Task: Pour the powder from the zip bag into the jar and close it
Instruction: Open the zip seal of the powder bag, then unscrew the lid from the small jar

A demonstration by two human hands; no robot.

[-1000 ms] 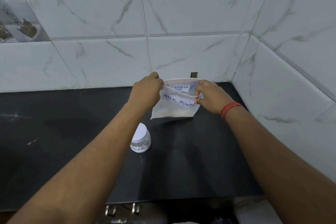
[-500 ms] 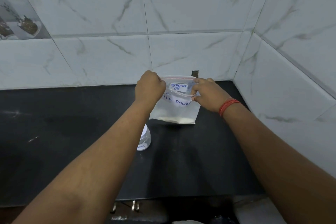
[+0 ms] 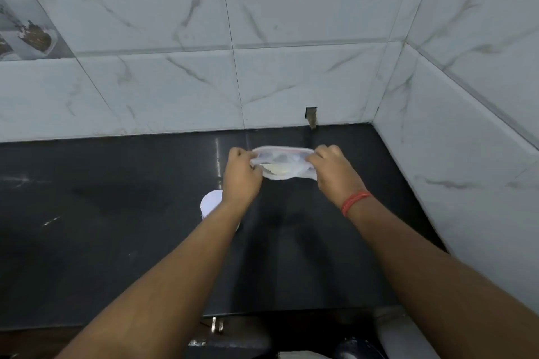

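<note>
While both hands work above the dark countertop (image 3: 116,242), the left hand (image 3: 240,175) is curled into a loose fist, its fingertips pinched on the left end of the zip bag (image 3: 284,165). Across from it, the right hand (image 3: 335,173) pinches the bag's right end in the same way, knuckles up, with a red thread band (image 3: 354,202) around its wrist. Between the two grips the bag's mouth is pulled apart into a long oval — its pink-edged zip strip curves along the far side, the near lip sags toward the camera. Inside the opening a pale yellowish-white powder (image 3: 277,168) shows against the clear plastic. Held up by the hands, the bag sits over the back part of the counter, near the tiled wall; whether its bottom touches the surface cannot be told.

Below the left wrist stands the jar (image 3: 211,204), mostly hidden by the forearm — only its white round top and a sliver of its side are visible. It is on the counter, nearer the camera than the bag and to its left, apart from it.

Behind everything rises white marble-patterned tile (image 3: 291,23), meeting a second tiled wall at the right corner, and a small dark notch (image 3: 311,116) is cut at the wall's base just beyond the bag.
</note>
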